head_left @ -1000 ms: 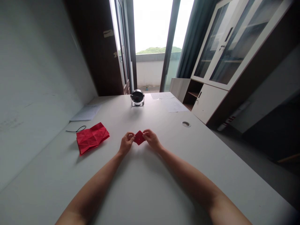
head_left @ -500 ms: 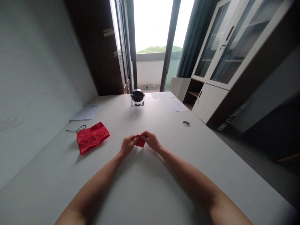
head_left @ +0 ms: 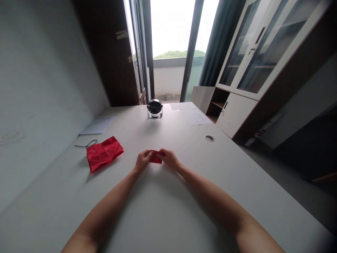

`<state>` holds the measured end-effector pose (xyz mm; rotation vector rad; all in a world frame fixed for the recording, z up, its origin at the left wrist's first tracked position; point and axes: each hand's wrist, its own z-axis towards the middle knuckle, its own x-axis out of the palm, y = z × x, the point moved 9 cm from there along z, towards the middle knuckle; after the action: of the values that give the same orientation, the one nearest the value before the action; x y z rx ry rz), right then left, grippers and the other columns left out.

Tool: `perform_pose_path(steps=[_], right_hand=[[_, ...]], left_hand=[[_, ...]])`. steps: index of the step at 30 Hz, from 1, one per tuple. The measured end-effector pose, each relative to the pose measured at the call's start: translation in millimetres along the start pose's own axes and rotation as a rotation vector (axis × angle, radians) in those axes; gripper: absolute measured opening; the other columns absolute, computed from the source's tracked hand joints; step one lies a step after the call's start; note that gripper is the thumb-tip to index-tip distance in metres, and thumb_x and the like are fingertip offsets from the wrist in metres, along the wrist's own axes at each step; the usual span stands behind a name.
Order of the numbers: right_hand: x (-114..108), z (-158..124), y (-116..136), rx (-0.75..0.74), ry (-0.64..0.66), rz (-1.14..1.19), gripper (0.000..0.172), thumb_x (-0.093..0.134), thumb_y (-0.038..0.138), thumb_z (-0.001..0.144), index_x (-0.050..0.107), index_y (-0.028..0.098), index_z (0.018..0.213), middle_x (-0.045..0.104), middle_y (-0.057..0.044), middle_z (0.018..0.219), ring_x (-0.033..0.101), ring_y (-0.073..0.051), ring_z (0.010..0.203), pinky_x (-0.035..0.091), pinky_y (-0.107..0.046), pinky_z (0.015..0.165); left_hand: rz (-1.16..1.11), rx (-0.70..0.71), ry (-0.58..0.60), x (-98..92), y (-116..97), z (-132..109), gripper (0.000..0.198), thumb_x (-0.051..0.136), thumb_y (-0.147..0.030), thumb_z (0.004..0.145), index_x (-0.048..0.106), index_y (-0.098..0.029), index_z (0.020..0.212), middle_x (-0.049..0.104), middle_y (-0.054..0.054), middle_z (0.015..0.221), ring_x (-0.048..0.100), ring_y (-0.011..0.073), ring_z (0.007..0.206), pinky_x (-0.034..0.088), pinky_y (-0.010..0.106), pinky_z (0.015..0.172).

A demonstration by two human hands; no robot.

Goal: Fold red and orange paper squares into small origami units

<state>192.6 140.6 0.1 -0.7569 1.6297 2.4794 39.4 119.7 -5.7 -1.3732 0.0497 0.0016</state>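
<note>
Between my two hands, at the middle of the table, is a small folded piece of red paper. My left hand pinches its left edge between thumb and fingers. At the right side, my right hand grips it with the thumb lying across its face. The fingers behind the paper are hidden. To the left lies a larger stack of creased red paper, marked with a grid of fold lines and apart from both hands.
A black loop of cord lies behind the creased stack. White sheets rest by the wall, and more papers at the back right. A round black device on a metal stand stands at the far edge. A cable hole sits right.
The small red paper has turned from a tilted position to a more level one. My right thumb has moved further across its face. The creased stack has stayed put.
</note>
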Motion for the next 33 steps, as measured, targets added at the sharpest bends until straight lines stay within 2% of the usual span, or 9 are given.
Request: perform_pose_path(steps=[6,10,17,23,29,33], right_hand=[[6,0,-2,-0.016,0.047,0.0,0.022,0.059,0.037,0.086,0.065,0.018,0.078,0.059,0.003,0.063,0.047,-0.011,0.058,0.035,-0.023,0.056],[0,1,-5,0.002,-0.005,0.035,0.029,0.056,0.043,0.089,0.062,0.018,0.074,0.058,0.002,0.061,0.047,-0.012,0.057,0.034,-0.023,0.055],[-11,2,-6,0.002,-0.091,0.082,0.042,0.049,0.051,0.093,0.05,0.019,0.066,0.05,0.003,0.058,0.041,-0.011,0.055,0.031,-0.023,0.052],[-6,0,0,-0.032,-0.059,0.004,0.042,0.047,0.049,0.094,0.047,0.02,0.063,0.045,0.004,0.056,0.036,-0.011,0.054,0.028,-0.024,0.052],[-5,0,4,-0.022,-0.034,0.006,0.036,0.056,0.05,0.088,0.056,0.019,0.071,0.052,0.003,0.06,0.04,-0.011,0.056,0.031,-0.023,0.053],[-9,-1,7,-0.027,-0.065,-0.016,0.04,0.053,0.051,0.09,0.055,0.018,0.068,0.049,0.003,0.059,0.038,-0.011,0.055,0.031,-0.024,0.053]], left_hand=[[0.054,0.03,0.016,1.9,-5,-2,0.037,0.068,-0.049,0.084,0.072,-0.012,0.089,0.072,0.006,0.08,0.065,0.0165,0.072,0.051,0.026,0.067],[0.011,0.002,0.017,1.2,1,0,0.035,0.07,-0.047,0.082,0.071,-0.012,0.087,0.071,0.005,0.079,0.064,0.0162,0.071,0.051,0.026,0.066],[-0.118,-0.043,0.05,6.3,13,2,0.037,0.072,-0.049,0.08,0.068,-0.013,0.09,0.071,0.006,0.083,0.066,0.0186,0.076,0.055,0.032,0.073],[0.042,0.014,0.058,4.4,7,1,0.034,0.071,-0.047,0.081,0.068,-0.014,0.086,0.067,0.003,0.077,0.061,0.0146,0.07,0.048,0.024,0.065],[0.102,0.015,0.078,5.9,9,0,0.034,0.065,-0.048,0.086,0.071,-0.014,0.088,0.069,0.004,0.079,0.06,0.0152,0.072,0.046,0.024,0.066],[0.149,0.021,0.089,7.5,7,1,0.037,0.062,-0.05,0.087,0.072,-0.015,0.087,0.068,0.003,0.077,0.058,0.0152,0.07,0.044,0.024,0.064]])
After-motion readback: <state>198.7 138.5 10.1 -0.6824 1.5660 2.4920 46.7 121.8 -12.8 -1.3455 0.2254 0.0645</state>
